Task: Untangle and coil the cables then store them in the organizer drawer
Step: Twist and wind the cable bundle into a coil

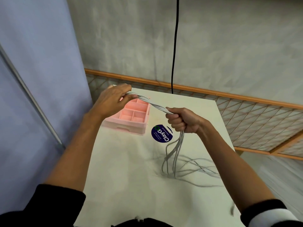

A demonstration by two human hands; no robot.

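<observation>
While the grey cables [152,104] stretch twisted above the surface [124,169], the left grip [114,99] pinches one end and the right grip [182,122] is fisted round the bundle — loose tails trailing down. Best to unwind the twist slowly, under light tension, before coiling for the pink organizer [124,128].

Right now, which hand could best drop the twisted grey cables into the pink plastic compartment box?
Probably left: the left hand pinches the twisted grey cables beside the pink plastic compartment box; the right hand grips them farther away, loose ends trailing on the white table.
</observation>
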